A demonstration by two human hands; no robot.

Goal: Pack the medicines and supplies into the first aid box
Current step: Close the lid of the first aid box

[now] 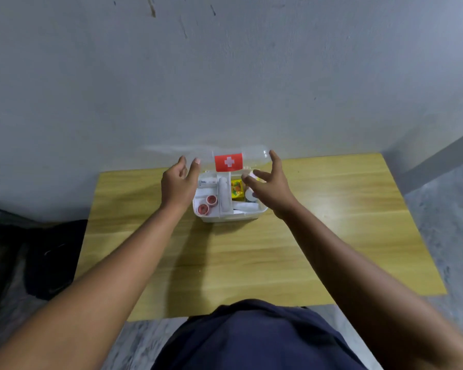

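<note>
The left hand (178, 182) is at the left end of the clear lid (254, 154), fingers spread and loosely curled. Its fingertips reach the lid's left edge, but whether they actually grip it I cannot tell, since the clear plastic is hard to see there. The right hand (269, 180) is at the lid's right end, also spread wide, with 1 finger up against the rounded right corner of the lid and the others hanging over the box; a firm hold cannot be confirmed here either.

The lid stands raised above the far side of the first aid box (231, 217), carrying a red label with a white cross (228, 162) near its middle. The box is white, open, and sits between the 2 hands. In its left compartment lie 2 red-centred tape rolls (207, 204) and some white packets. A white handle bar (223, 194) runs down the middle. To the right of that bar are a yellow packet (237, 190), a round white item (250, 196) and white gauze-like material (246, 206).

The box rests on a wooden table (318, 222) near the table's far edge, close to a grey wall (225, 76). Left of the table lies a dark bag (51, 257).
</note>
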